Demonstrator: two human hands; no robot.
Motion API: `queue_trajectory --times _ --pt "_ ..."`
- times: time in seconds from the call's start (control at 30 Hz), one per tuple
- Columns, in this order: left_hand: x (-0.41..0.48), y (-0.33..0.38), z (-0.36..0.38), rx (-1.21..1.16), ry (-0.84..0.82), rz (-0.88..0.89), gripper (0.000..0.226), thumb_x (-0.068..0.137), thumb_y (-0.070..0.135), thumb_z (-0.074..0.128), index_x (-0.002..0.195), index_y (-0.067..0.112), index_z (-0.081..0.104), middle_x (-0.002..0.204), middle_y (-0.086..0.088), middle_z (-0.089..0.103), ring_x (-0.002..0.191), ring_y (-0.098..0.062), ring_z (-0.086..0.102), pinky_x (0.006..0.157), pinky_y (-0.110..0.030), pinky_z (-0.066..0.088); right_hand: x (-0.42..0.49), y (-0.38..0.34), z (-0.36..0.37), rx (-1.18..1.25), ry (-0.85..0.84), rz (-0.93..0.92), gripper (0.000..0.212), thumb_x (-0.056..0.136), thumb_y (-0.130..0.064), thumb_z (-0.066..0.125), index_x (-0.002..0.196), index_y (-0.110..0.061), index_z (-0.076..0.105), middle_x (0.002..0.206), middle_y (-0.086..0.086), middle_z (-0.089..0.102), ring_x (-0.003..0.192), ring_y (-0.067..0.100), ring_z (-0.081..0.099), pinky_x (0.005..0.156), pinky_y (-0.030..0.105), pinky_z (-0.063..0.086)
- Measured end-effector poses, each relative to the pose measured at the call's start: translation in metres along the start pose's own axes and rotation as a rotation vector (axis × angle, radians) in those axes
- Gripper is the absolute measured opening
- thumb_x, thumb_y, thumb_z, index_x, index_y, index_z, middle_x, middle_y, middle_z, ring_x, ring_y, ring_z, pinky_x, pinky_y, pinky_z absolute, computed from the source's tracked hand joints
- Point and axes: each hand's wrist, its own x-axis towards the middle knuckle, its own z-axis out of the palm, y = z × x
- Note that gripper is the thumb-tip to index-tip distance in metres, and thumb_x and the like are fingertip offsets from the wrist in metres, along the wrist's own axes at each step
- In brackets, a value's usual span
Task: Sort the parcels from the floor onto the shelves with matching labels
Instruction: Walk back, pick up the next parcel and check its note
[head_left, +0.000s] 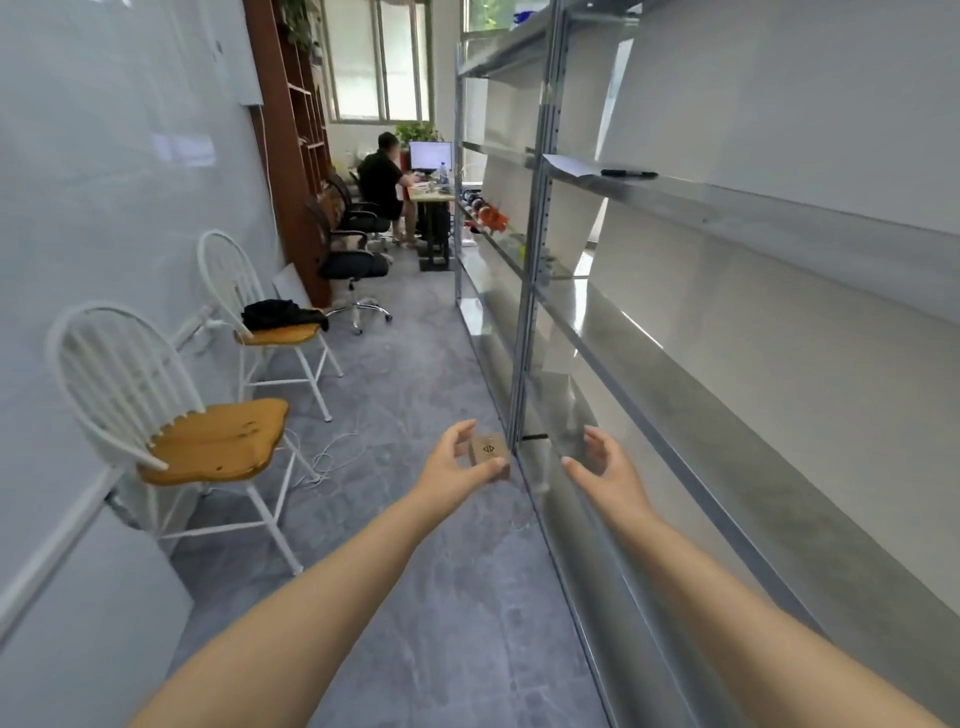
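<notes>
A small brown cardboard parcel (488, 451) with a black printed mark on top is held out in front of me, above the grey floor. My left hand (457, 462) grips it, thumb below and fingers above. My right hand (602, 462) hovers just to the right of it, fingers spread, holding nothing, in front of a lower level of the metal shelving (675, 353). The shelving runs along the right side, its boards bare near me. No labels are readable from here.
A black marker (628, 174) lies on an upper shelf board. Two white chairs with wooden seats (218, 441) stand along the left wall, and thin cables (327, 457) trail on the floor. Further down the aisle are office chairs (353, 260) and a person seated at a desk (384, 182).
</notes>
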Motion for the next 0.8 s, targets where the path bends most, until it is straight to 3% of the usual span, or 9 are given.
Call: queue_trajectory --times 0.13,0.33,0.6,0.8 --pt "0.035 -0.01 -0.026 -0.008 0.039 -0.027 0.067 0.083 0.024 0.072 0.14 0.017 0.038 0.147 -0.004 0.041 0.136 -0.021 0.037 0.108 -0.035 0.037 0.03 -0.008 0.038 0.017 -0.076 -0.01 0.062 0.087 -0.012 0.066 0.142 -0.01 0.038 0.149 0.01 0.04 0.14 0.021 0.035 0.112 0.03 0.029" --pt "0.102 -0.014 -0.04 0.003 0.084 -0.028 0.068 0.082 0.022 0.072 0.141 0.015 0.038 0.146 -0.006 0.042 0.135 -0.023 0.039 0.109 -0.038 0.037 0.103 -0.022 0.056 -0.024 -0.153 -0.09 0.06 0.088 -0.007 0.064 0.142 -0.006 0.037 0.145 0.007 0.044 0.129 0.01 0.04 0.095 0.01 0.029" --pt "0.229 0.009 -0.037 0.013 0.136 -0.002 0.066 0.083 0.023 0.071 0.14 0.015 0.039 0.139 -0.006 0.047 0.132 -0.021 0.043 0.102 -0.028 0.038 0.247 -0.031 0.049 -0.025 -0.153 -0.095 0.064 0.088 -0.02 0.066 0.144 -0.014 0.035 0.151 0.006 0.039 0.139 0.02 0.036 0.11 0.031 0.031" --pt "0.311 0.021 -0.04 -0.003 0.215 0.009 0.063 0.084 0.024 0.07 0.139 0.016 0.04 0.137 -0.004 0.049 0.13 -0.019 0.044 0.098 -0.026 0.037 0.34 -0.032 0.056 -0.036 -0.219 -0.099 0.064 0.089 -0.02 0.065 0.145 -0.014 0.035 0.15 0.005 0.039 0.139 0.019 0.035 0.103 0.024 0.03"
